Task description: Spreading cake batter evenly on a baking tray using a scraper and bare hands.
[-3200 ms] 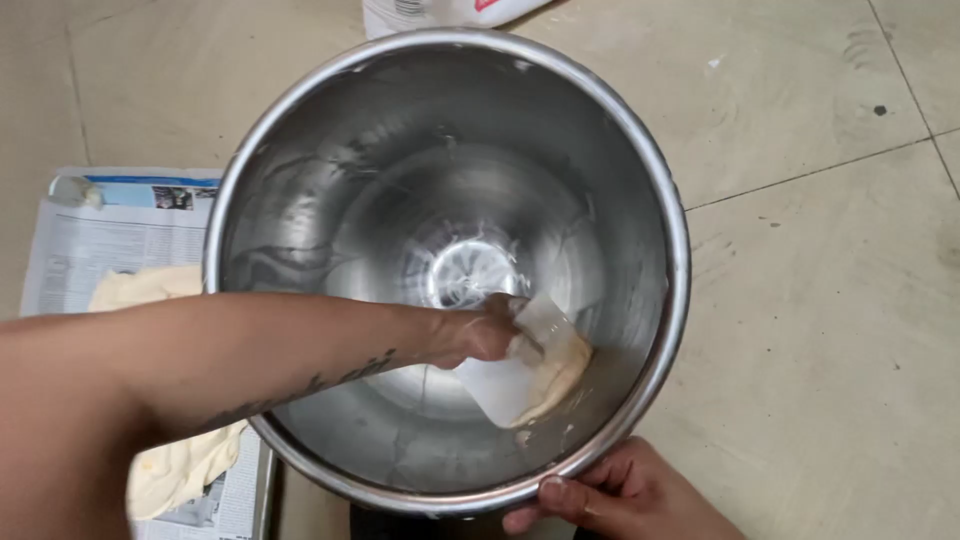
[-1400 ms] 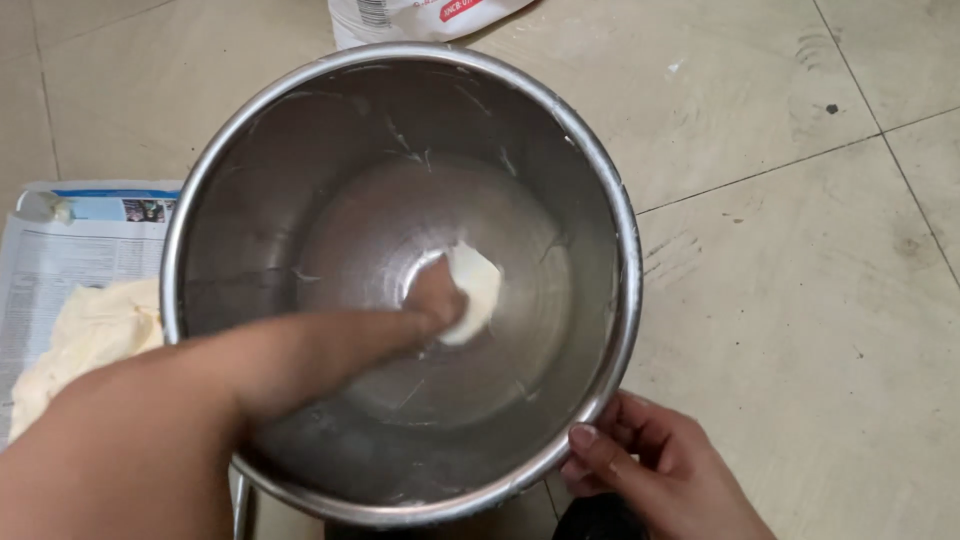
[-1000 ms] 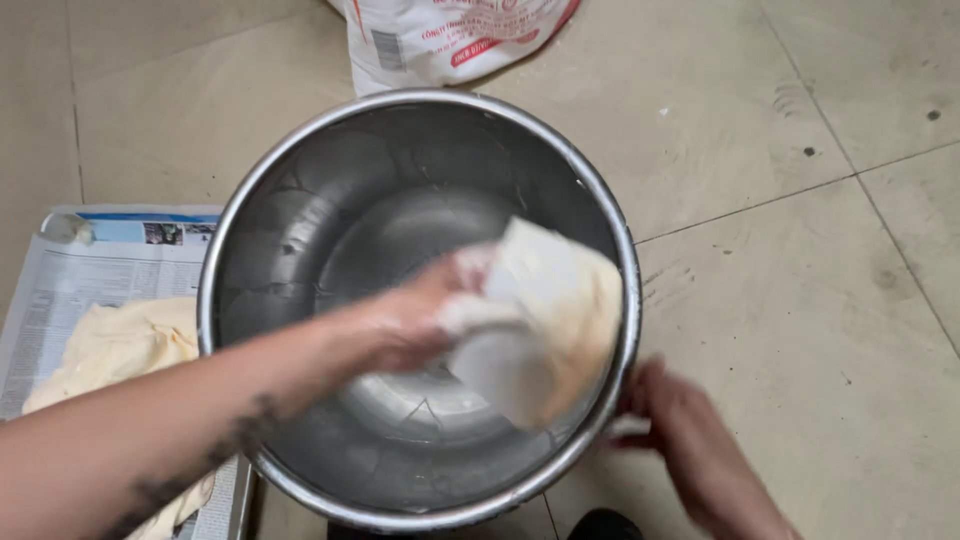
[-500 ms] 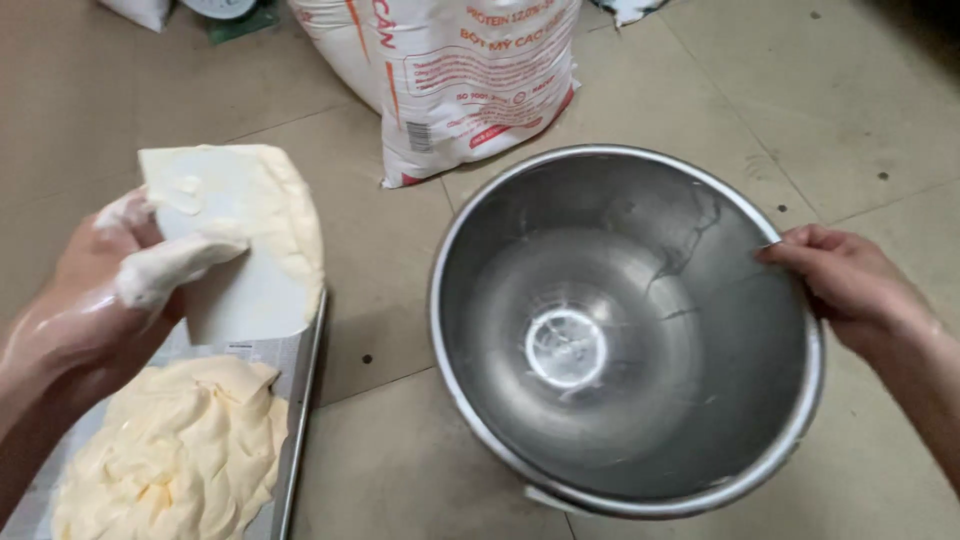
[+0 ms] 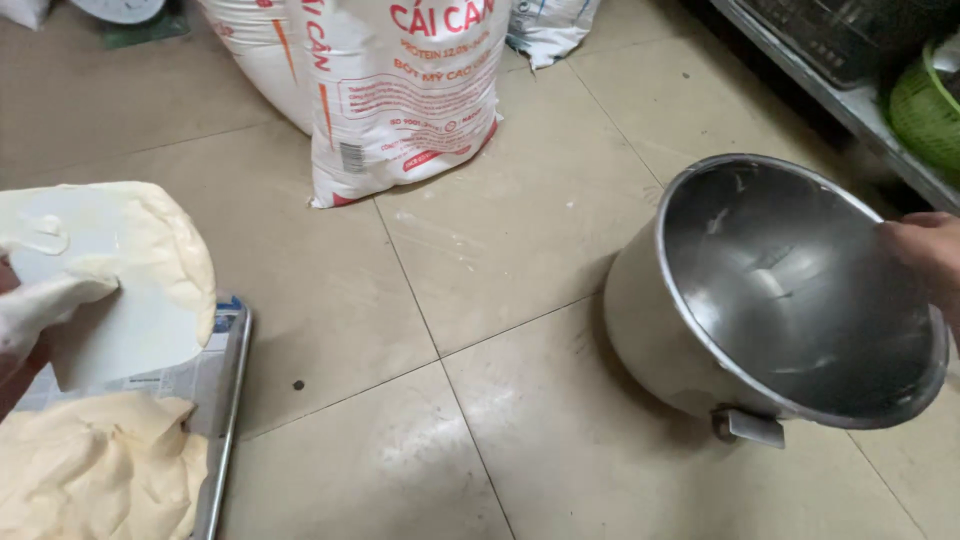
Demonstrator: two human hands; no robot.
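The left hand (image 5: 25,320), coated in pale batter, holds a white flat scraper (image 5: 120,300) loaded with a thick lump of cream-coloured dough (image 5: 165,240) just above the metal tray (image 5: 222,420). Its fingers (image 5: 55,295) lie pressed along the scraper's face, pinching it. The tray, lined with paper, already carries a large mound of the same dough (image 5: 90,470), directly below the scraper. Well to the right of the tray, the right hand (image 5: 925,250) grips the far rim of the steel mixing bowl (image 5: 790,290), tilting it on the tiled floor (image 5: 480,300); how its fingers sit I cannot tell, as they are cut off at the edge. The bowl looks scraped nearly clean, so this seems the last transfer. The next move calls for wiping the lump off onto the mound. Beyond the tray stand white sacks (image 5: 400,90).
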